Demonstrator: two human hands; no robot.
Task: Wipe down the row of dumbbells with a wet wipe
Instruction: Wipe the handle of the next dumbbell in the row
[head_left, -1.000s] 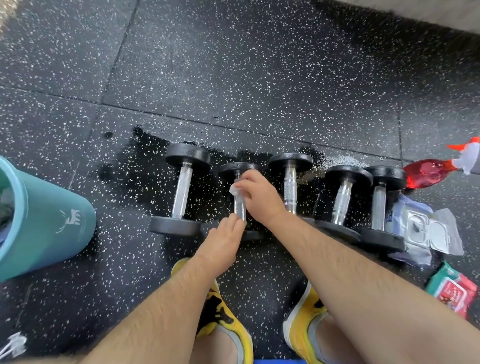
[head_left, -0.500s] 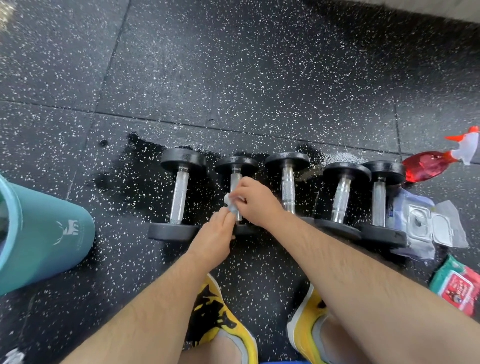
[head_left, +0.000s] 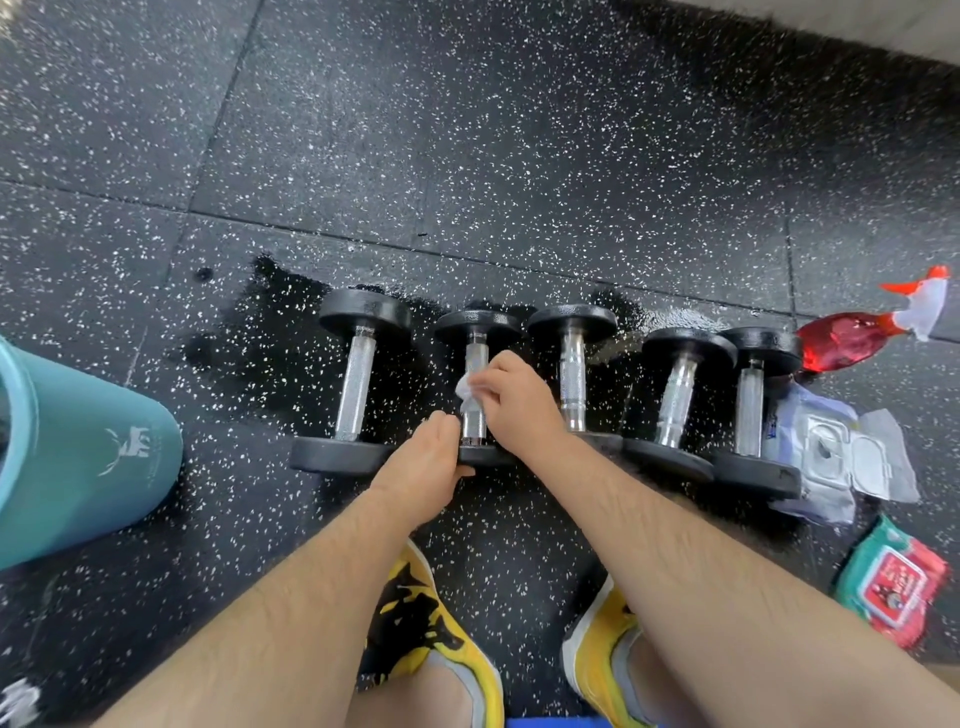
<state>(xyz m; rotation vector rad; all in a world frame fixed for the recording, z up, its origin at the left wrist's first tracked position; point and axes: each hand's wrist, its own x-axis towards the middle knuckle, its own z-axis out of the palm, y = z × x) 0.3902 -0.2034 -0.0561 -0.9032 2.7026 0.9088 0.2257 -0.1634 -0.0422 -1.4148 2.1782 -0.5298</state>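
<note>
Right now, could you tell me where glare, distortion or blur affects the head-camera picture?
Head view: mostly sharp; glare on the wet floor behind the fourth dumbbell from the left; wide-angle distortion bows the floor seam and stretches the teal container at the left edge; the wipe in the right hand looks washed out.

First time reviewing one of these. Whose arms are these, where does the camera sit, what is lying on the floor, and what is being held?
No machine here: a person's arms, filmed by one camera on their head looking down. Five dumbbells lie in a row on the floor. The right hand pinches a wet wipe against the handle of the second dumbbell from the left; the left hand grips its near plate. Nearby: a teal bin, a red spray bottle, a white wipe pack, a red pack.
</note>
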